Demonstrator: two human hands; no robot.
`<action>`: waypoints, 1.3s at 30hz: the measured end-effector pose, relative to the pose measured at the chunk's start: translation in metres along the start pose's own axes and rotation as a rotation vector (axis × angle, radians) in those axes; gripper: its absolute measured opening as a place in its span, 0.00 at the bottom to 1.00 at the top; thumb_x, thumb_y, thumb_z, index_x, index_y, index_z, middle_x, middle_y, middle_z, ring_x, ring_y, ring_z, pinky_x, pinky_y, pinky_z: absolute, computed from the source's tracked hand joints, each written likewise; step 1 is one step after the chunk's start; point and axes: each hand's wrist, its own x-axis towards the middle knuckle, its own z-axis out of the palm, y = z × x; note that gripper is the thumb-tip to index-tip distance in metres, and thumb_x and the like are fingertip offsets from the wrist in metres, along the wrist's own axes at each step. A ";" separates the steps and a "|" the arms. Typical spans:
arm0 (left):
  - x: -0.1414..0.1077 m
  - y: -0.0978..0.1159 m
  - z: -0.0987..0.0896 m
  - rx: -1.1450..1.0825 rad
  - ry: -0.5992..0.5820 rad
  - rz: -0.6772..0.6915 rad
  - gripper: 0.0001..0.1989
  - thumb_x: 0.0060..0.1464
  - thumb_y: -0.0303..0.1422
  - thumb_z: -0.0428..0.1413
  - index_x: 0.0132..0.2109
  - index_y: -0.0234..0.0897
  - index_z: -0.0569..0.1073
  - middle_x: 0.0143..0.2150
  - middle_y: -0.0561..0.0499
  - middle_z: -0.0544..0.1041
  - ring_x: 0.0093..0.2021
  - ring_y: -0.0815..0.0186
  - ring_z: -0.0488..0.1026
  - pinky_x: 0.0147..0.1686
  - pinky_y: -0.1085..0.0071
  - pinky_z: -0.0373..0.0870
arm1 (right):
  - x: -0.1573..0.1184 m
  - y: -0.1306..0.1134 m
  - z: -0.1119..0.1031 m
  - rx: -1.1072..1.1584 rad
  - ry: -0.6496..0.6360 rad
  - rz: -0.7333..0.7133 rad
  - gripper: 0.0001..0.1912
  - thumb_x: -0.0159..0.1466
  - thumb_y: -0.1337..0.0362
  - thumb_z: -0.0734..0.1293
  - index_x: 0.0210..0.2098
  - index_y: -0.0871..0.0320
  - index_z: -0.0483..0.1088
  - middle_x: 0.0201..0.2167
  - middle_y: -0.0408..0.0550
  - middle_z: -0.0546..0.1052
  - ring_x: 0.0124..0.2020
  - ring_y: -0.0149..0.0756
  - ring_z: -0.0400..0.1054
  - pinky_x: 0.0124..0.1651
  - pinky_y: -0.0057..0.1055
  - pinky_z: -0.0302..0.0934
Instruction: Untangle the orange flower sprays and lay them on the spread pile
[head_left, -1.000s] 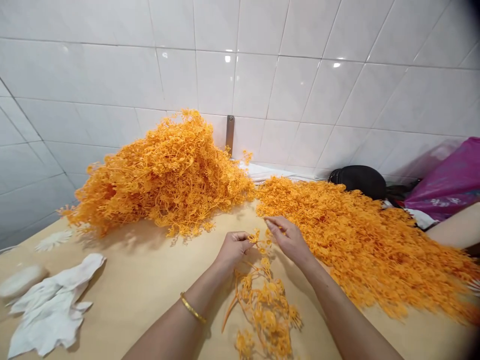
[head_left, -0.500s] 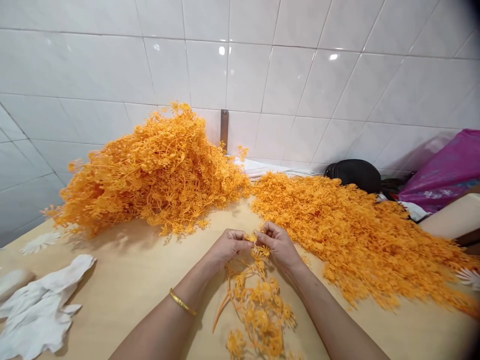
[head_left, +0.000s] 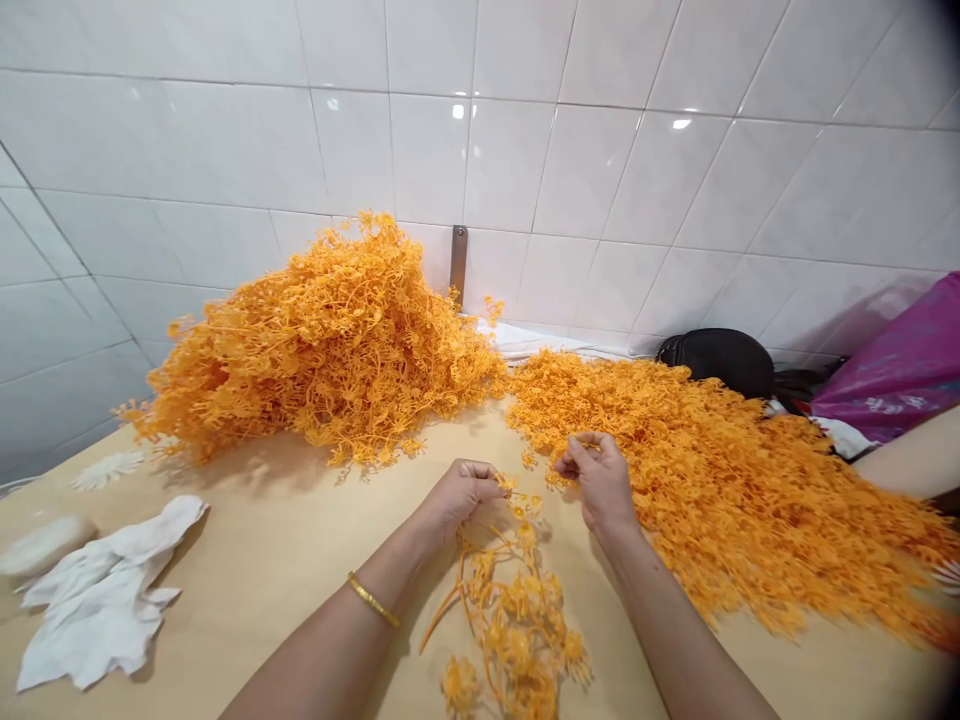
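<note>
An orange artificial flower spray (head_left: pixel 525 640) lies in front of me on the table, its thin stems and small blossoms spread toward me. My left hand (head_left: pixel 459 497), with a gold bangle on the wrist, pinches the spray's far end between thumb and fingers. To the right, apart from the spray, my right hand (head_left: pixel 604 488) hovers at the edge of a low orange flower heap (head_left: pixel 720 490). Its thumb and fingertips are pressed together. Whatever they hold is too small to tell from the orange behind.
A taller orange flower pile (head_left: pixel 322 350) stands at the back left against the tiled wall (head_left: pixel 225 130). White cloth (head_left: pixel 112 600) and a pale rounded object (head_left: pixel 45 548) lie at left. Behind the right heap are a black case (head_left: pixel 716 362) and a purple bag (head_left: pixel 900 355).
My right hand has drawn away from my left hand, to the right, toward the low heap. My left hand still pinches the spray. The view has shifted slightly.
</note>
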 end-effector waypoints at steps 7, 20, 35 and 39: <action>0.003 0.001 0.000 -0.001 -0.011 0.004 0.13 0.35 0.29 0.57 0.15 0.35 0.59 0.10 0.61 0.52 0.11 0.80 0.44 0.15 0.73 0.36 | -0.021 -0.005 0.009 -0.210 -0.617 -0.055 0.13 0.53 0.58 0.65 0.36 0.57 0.67 0.27 0.42 0.68 0.27 0.29 0.63 0.31 0.27 0.58; -0.002 -0.004 -0.001 0.042 -0.107 -0.067 0.08 0.32 0.32 0.59 0.20 0.31 0.70 0.15 0.53 0.66 0.16 0.74 0.59 0.18 0.76 0.51 | -0.005 0.002 0.003 -0.127 -0.178 -0.119 0.13 0.51 0.54 0.65 0.22 0.58 0.61 0.13 0.36 0.60 0.14 0.24 0.54 0.17 0.22 0.48; 0.003 -0.007 -0.005 -0.149 0.049 0.072 0.13 0.42 0.38 0.57 0.24 0.35 0.61 0.14 0.61 0.52 0.14 0.79 0.45 0.14 0.78 0.40 | -0.027 -0.002 0.011 -0.281 -0.647 0.071 0.15 0.52 0.53 0.64 0.21 0.59 0.62 0.14 0.35 0.55 0.16 0.23 0.47 0.19 0.22 0.42; 0.001 -0.002 0.001 -0.035 -0.026 0.064 0.15 0.43 0.42 0.55 0.25 0.35 0.63 0.13 0.61 0.51 0.13 0.79 0.43 0.14 0.76 0.37 | -0.030 0.008 0.017 -0.296 -0.617 -0.053 0.19 0.55 0.55 0.62 0.15 0.58 0.55 0.14 0.36 0.53 0.17 0.24 0.45 0.19 0.23 0.42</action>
